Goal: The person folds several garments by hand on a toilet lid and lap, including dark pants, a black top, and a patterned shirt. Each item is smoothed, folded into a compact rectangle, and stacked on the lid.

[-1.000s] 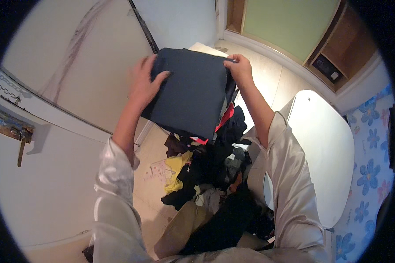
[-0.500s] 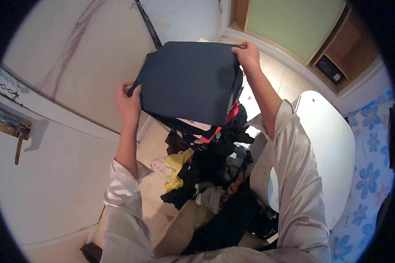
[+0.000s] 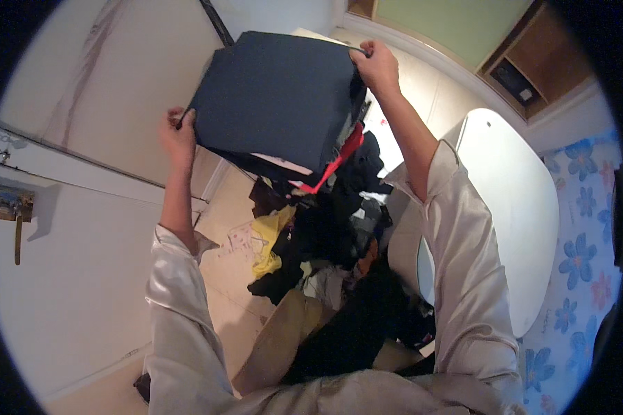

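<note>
A flat dark blue lid (image 3: 273,97) spreads between my two hands, over a dark box-shaped stack. My left hand (image 3: 178,135) grips its near left edge with the fingers curled round it. My right hand (image 3: 377,68) pinches the far right corner. From under the near and right edges peek a red garment (image 3: 339,162) and a white one (image 3: 282,163). What else lies below the lid is hidden. Nearer me on the floor is a heap of mostly black clothes (image 3: 318,225), with a yellow garment (image 3: 268,232) at its left side.
To the right stands a white piece of furniture with rounded corners (image 3: 509,214), beside blue flowered fabric (image 3: 578,256). A white door (image 3: 83,290) with a handle (image 3: 18,238) is on the left. Wooden shelving (image 3: 550,59) stands far right.
Both hands and the lid have shifted up and to the left in the picture. The surroundings have shifted a little too. Both hands keep their hold on the lid's edges.
</note>
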`<action>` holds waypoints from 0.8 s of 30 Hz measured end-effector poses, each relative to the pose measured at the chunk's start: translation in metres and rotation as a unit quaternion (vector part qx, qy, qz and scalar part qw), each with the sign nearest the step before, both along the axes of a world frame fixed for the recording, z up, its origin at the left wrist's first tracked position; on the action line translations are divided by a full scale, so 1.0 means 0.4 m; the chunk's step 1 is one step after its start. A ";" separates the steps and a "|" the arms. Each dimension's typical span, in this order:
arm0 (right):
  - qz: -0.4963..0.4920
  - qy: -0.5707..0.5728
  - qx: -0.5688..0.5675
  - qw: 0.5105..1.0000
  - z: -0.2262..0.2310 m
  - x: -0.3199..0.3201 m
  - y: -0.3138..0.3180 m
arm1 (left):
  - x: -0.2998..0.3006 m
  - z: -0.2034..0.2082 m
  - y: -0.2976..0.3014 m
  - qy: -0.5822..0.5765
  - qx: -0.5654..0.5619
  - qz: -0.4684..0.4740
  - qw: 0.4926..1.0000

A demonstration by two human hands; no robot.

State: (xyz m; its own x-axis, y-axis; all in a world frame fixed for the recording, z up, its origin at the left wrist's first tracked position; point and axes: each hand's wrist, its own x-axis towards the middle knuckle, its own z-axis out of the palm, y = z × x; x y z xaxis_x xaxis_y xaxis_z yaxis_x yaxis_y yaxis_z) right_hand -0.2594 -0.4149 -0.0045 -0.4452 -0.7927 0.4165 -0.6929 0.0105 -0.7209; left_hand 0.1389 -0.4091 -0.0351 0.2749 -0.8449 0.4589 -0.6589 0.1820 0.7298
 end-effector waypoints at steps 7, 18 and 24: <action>0.179 0.271 -0.217 0.921 0.067 0.120 0.246 | -0.236 0.114 0.172 -0.241 -0.139 -0.179 0.944; 0.277 0.185 -0.107 0.937 -0.052 0.108 0.329 | -0.330 0.056 0.167 -0.409 -0.112 -0.199 0.883; 0.234 0.048 -0.017 0.971 -0.101 0.113 0.539 | -0.473 0.041 0.447 -0.329 -0.110 -0.401 0.848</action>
